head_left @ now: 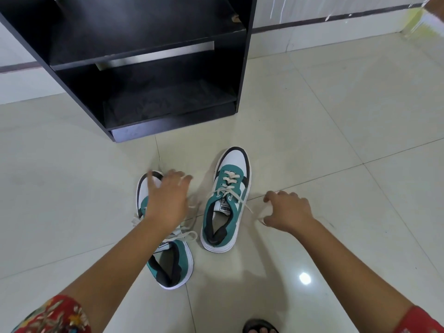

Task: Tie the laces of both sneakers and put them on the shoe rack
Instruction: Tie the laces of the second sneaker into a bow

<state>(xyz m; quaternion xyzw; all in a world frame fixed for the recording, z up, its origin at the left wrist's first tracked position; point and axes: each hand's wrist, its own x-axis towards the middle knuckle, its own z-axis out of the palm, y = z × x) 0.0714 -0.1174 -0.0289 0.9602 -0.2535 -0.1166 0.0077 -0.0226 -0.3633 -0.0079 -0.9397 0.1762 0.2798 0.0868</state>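
Two teal, white and black sneakers lie on the tiled floor, toes pointing toward the black shoe rack (242, 68). The left sneaker (177, 260) has loose cream laces spilling over its tongue. My left hand (167, 200) hovers over its front with fingers spread, hiding the lacing. The right sneaker (228, 200) stands a little farther forward, its laces untied and one lace end (249, 209) trailing right across the floor. My right hand (287, 211) is just right of that shoe, fingers curled apart above the lace end; whether it touches the lace I cannot tell.
The rack has two dark shelves, the lower shelf (168, 104) and the upper shelf (144, 42), both bare. A sandalled foot (260, 327) shows at the bottom edge. A white wall with a dark skirting line (336, 19) runs behind.
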